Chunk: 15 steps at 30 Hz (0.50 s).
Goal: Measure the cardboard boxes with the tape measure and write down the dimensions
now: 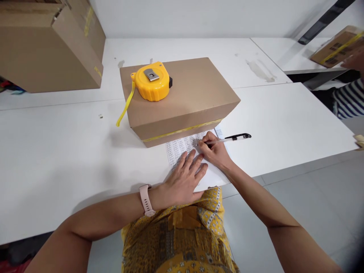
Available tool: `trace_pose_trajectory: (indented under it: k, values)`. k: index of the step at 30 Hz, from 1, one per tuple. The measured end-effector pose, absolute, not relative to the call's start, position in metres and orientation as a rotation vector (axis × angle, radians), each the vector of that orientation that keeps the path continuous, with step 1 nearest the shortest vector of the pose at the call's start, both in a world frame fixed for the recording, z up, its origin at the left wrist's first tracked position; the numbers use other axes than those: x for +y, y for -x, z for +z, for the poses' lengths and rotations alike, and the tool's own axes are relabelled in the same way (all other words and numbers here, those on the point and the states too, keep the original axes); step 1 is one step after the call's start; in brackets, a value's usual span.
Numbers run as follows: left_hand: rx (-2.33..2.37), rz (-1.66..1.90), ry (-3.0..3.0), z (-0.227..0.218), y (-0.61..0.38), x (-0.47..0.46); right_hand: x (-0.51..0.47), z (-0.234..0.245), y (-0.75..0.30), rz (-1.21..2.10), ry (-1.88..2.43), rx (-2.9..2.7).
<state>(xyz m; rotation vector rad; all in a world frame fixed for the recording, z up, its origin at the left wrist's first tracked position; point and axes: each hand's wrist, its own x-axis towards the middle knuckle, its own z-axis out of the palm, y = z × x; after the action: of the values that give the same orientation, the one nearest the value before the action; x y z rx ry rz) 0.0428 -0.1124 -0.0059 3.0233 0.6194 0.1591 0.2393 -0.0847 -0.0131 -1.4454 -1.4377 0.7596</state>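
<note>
My right hand [214, 149] is closed around a pen [234, 138] with a clear barrel and black cap end. Its tip meets a sheet of paper [178, 149] filled with rows of handwriting. Fingers spread flat, my left hand [184, 176] rests on the same sheet, just left of the pen. A closed cardboard box [184, 91] stands directly behind the paper and hides its far edge. On top of the box, toward its left end, lies a yellow tape measure [152, 82] with a metal clip and a yellow strap hanging over the side.
A larger cardboard box [42, 57] stands on the white table [57, 151] at the back left. At the far right, another person's hand [355, 60] is by a taped box [337, 47]. The table's front edge runs close to my body.
</note>
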Motion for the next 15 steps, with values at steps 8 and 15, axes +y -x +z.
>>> trace_pose_trajectory:
  k: [8, 15]
  values:
    - [0.62, 0.13, -3.033, -0.004, -0.0426, -0.1122, -0.0849, -0.0116, -0.2392, 0.766, 1.433, -1.401]
    - [0.619, 0.157, -3.039, -0.0041, -0.0423, -0.1121, -0.0842, -0.0148, -0.2398, 0.747, 1.447, -1.44]
